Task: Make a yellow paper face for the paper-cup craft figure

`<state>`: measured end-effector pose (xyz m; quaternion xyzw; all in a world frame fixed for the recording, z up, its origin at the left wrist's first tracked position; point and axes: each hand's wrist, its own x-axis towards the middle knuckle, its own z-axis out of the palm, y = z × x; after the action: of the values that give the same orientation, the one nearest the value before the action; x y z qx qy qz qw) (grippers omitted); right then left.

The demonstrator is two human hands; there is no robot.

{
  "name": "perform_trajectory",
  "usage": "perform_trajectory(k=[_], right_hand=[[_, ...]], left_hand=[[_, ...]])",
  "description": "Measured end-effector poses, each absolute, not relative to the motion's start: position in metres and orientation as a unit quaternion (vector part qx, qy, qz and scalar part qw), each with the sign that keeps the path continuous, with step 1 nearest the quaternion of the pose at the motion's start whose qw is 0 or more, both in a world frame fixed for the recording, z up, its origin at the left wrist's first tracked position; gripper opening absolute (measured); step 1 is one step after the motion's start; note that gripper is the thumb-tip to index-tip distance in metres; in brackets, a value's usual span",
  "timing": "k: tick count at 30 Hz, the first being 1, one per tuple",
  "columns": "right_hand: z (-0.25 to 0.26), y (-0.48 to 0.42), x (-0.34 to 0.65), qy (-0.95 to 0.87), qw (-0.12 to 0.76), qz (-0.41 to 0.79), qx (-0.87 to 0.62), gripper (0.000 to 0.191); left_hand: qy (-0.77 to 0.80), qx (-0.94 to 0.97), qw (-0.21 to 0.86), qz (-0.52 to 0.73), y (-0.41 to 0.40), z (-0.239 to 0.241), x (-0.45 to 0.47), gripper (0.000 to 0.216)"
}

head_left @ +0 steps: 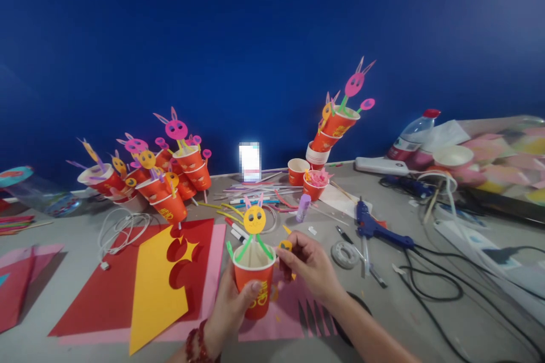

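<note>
at the near middle of the table (395, 320), above a pink sheet (283, 326), the left hand (233, 302) holds a red paper cup (264, 281): thumb pressed across the front wall, other fingers mostly hidden. the right hand (313, 264) is at the cup's right rim, thumb and forefinger pinching a small yellow face piece (285, 245); whether piece and rim touch, cannot tell.

handling, judged: steady the cup with light thumb pressure, since paper walls probably dent; pinch the piece near its edge; keep knuckles clear of the green stems (243, 249) and the larger yellow face (254, 219) above the opening.

orientation: cup near upright, long axis close to vertical, mouth up, narrow base down, gold lettering toward the wearer. base contact with the sheet: cannot tell. small piece: eye side seems to face the wearer, one pointed tip upward; its long axis is hard to read behind the fingers.
</note>
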<state>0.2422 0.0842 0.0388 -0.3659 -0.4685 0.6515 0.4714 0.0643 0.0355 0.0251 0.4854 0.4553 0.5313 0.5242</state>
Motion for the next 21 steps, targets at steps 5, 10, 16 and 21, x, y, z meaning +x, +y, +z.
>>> perform_trajectory(k=[5, 10, 16, 21], right_hand=[[0.041, 0.083, 0.241, -0.463, 0.463, 0.673, -0.345, 0.042], [0.043, 0.083, 0.243, -0.467, 0.473, 0.654, -0.362, 0.039], [0.042, 0.083, 0.243, -0.477, 0.487, 0.631, -0.37, 0.04], [0.042, 0.081, 0.242, -0.472, 0.499, 0.621, -0.378, 0.043]], left_hand=[[0.47, 0.441, 0.553, 0.529, 0.036, 0.019, 0.061, 0.066], [0.486, 0.445, 0.537, 0.528, 0.037, 0.021, 0.059, 0.066], [0.46, 0.503, 0.504, 0.53, 0.035, 0.019, 0.064, 0.054], [0.46, 0.516, 0.493, 0.528, 0.034, 0.011, 0.063, 0.054]])
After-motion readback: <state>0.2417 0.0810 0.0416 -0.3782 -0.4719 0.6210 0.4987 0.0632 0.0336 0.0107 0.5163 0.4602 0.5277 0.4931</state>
